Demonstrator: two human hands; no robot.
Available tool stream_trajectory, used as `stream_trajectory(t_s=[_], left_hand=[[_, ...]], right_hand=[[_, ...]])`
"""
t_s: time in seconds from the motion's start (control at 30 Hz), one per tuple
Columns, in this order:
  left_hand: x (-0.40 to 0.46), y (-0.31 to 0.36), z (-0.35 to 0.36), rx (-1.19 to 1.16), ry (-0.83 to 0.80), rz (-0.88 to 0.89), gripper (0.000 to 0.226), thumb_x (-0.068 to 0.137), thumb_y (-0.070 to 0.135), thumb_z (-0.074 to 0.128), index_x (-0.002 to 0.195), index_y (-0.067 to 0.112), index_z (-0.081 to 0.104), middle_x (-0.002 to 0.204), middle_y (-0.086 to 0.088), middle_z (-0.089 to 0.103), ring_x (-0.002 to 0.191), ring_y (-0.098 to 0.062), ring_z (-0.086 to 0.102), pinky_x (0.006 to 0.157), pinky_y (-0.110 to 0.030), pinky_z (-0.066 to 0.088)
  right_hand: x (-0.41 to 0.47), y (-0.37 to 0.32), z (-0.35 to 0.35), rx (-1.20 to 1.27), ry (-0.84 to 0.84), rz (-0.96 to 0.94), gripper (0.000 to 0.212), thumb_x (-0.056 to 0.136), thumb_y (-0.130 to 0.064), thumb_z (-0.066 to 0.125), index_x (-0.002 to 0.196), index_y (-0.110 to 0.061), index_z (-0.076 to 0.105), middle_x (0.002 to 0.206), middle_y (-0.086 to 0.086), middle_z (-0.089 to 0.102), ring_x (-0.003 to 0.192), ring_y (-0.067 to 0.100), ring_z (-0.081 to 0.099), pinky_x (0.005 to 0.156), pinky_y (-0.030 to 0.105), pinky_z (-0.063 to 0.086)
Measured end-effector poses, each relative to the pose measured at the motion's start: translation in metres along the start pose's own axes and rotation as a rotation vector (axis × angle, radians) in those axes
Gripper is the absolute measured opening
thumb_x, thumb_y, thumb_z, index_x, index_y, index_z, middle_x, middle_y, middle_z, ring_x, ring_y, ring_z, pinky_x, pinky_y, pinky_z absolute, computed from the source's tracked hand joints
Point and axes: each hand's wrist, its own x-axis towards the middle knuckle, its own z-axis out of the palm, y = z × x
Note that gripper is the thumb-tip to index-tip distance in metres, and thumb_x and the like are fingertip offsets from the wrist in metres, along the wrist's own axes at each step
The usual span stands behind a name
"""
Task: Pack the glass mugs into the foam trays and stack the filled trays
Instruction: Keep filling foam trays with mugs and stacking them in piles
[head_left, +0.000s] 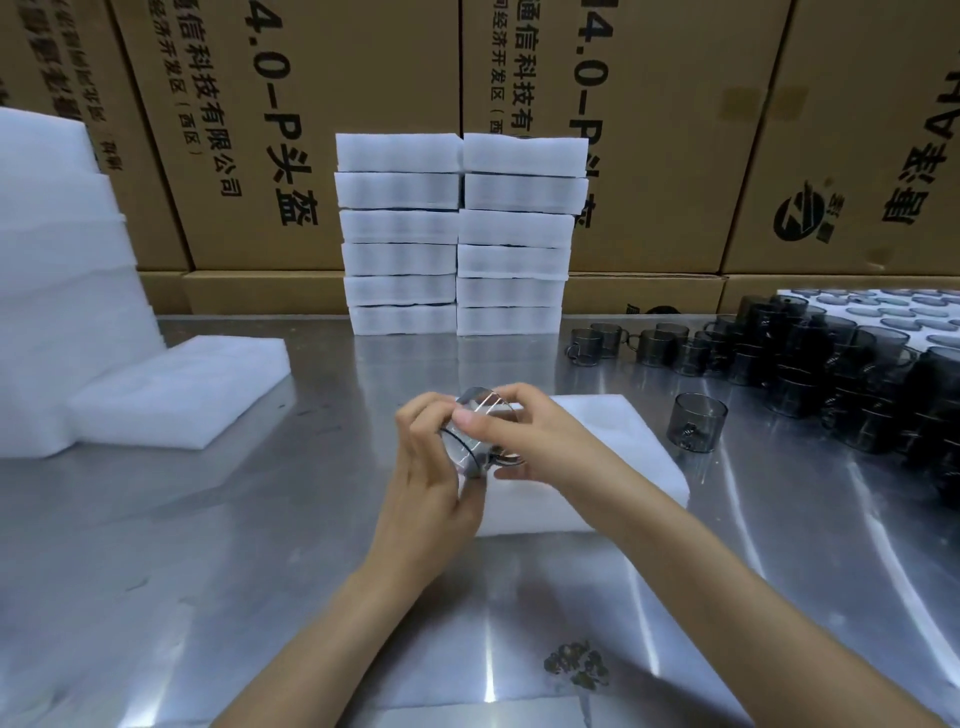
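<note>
Inspector: Where is the item in hand?

Assessor: 1 glass mug (480, 434) is held tilted on its side over the near-left part of the open foam tray (613, 467), which lies flat on the table (208, 545). Judged purpose: turning the mug to suit a pocket before seating it.

Inspector: State of the hands?

Assessor: Both are on the mug. The left hand (431, 478) cups it from the left, fingers curled over its wall. The right hand (524, 441) pinches it from the right, thumb across the top. Both forearms reach in from the near edge and converge.

Inspector: Supply and output?

Assessor: 1 loose mug (696, 423) stands just right of the tray, within easy reach. More mugs (831, 374) crowd the far right. 2 stacks of filled trays (457, 234) stand behind, clear of the work area. Empty foam (171, 395) waits left.
</note>
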Motion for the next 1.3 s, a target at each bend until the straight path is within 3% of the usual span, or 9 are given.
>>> stream_trajectory(t_s=[0.13, 0.23, 0.37, 0.57, 0.73, 0.97, 1.1, 1.2, 1.3], left_hand=[[-0.003, -0.003, -0.005, -0.119, -0.232, -0.273, 0.065, 0.079, 0.051, 0.052, 0.135, 0.023, 0.031, 0.135, 0.007, 0.038, 0.126, -0.001, 0.035, 0.103, -0.007, 0.022], [-0.001, -0.008, -0.007, 0.043, -0.337, -0.321, 0.054, 0.075, 0.065, 0.043, 0.112, 0.027, 0.055, 0.118, 0.017, 0.048, 0.117, -0.002, 0.039, 0.091, -0.006, 0.026], [-0.002, -0.008, -0.007, 0.143, -0.393, -0.308, 0.028, 0.083, 0.057, 0.055, 0.078, 0.03, 0.062, 0.117, 0.022, 0.043, 0.117, 0.004, 0.034, 0.086, -0.027, 0.036], [-0.004, -0.004, -0.009, 0.204, -0.396, -0.269, 0.039, 0.08, 0.066, 0.043, 0.079, 0.031, 0.06, 0.122, 0.023, 0.044, 0.12, 0.004, 0.035, 0.08, -0.028, 0.04], [-0.006, -0.009, -0.012, 0.191, -0.404, -0.178, 0.044, 0.075, 0.071, 0.044, 0.084, 0.031, 0.061, 0.124, 0.017, 0.046, 0.12, -0.001, 0.04, 0.086, -0.029, 0.044], [-0.005, -0.011, -0.012, 0.155, -0.382, -0.125, 0.039, 0.08, 0.065, 0.047, 0.087, 0.031, 0.062, 0.118, 0.019, 0.051, 0.116, 0.002, 0.046, 0.087, -0.021, 0.041], [0.004, -0.013, -0.016, 0.01, -0.273, -0.219, 0.035, 0.084, 0.055, 0.043, 0.101, 0.03, 0.061, 0.108, 0.021, 0.054, 0.107, 0.003, 0.052, 0.084, -0.023, 0.044], [0.009, -0.016, -0.019, -0.018, -0.232, -0.275, 0.035, 0.084, 0.054, 0.042, 0.108, 0.033, 0.057, 0.111, 0.021, 0.051, 0.11, 0.004, 0.049, 0.085, -0.013, 0.04], [0.015, -0.023, -0.023, 0.005, -0.231, -0.303, 0.047, 0.084, 0.057, 0.041, 0.121, 0.03, 0.053, 0.124, 0.021, 0.047, 0.117, 0.01, 0.042, 0.09, 0.0, 0.029]], right_hand=[[0.01, -0.006, -0.017, 0.107, 0.126, -0.053, 0.034, 0.075, -0.028, 0.078, 0.104, -0.018, 0.063, 0.088, -0.009, 0.064, 0.064, 0.001, 0.06, 0.069, 0.027, 0.05], [0.024, -0.007, -0.032, 0.129, 0.263, -0.06, 0.034, 0.074, -0.022, 0.078, 0.103, -0.019, 0.061, 0.096, -0.004, 0.066, 0.081, 0.008, 0.065, 0.077, 0.032, 0.051], [0.046, -0.005, -0.035, -0.06, 0.316, -0.061, 0.048, 0.069, -0.029, 0.082, 0.108, -0.022, 0.056, 0.099, -0.002, 0.063, 0.087, 0.013, 0.062, 0.071, 0.028, 0.047], [0.073, 0.0, -0.017, -0.39, 0.269, -0.062, 0.058, 0.066, -0.045, 0.081, 0.116, -0.027, 0.057, 0.109, -0.005, 0.06, 0.098, 0.014, 0.059, 0.077, 0.03, 0.05], [0.076, 0.005, -0.013, -0.553, 0.158, -0.063, 0.055, 0.068, -0.042, 0.079, 0.118, -0.03, 0.057, 0.111, -0.008, 0.06, 0.088, 0.016, 0.064, 0.065, 0.024, 0.049], [0.077, 0.008, -0.015, -0.614, 0.062, -0.064, 0.059, 0.069, -0.037, 0.08, 0.123, -0.032, 0.057, 0.113, -0.004, 0.059, 0.101, 0.012, 0.058, 0.051, 0.015, 0.042], [0.079, 0.017, -0.017, -0.631, 0.079, -0.087, 0.064, 0.073, -0.04, 0.077, 0.131, -0.032, 0.051, 0.111, -0.005, 0.057, 0.118, 0.017, 0.048, 0.066, 0.019, 0.047], [0.076, 0.018, -0.022, -0.663, 0.038, -0.077, 0.08, 0.077, -0.054, 0.067, 0.145, -0.026, 0.035, 0.134, -0.004, 0.051, 0.129, 0.019, 0.042, 0.091, 0.026, 0.044], [0.071, 0.015, -0.033, -0.534, 0.043, -0.04, 0.066, 0.089, -0.056, 0.05, 0.146, -0.026, 0.033, 0.145, -0.004, 0.044, 0.13, 0.016, 0.043, 0.099, 0.028, 0.037]])
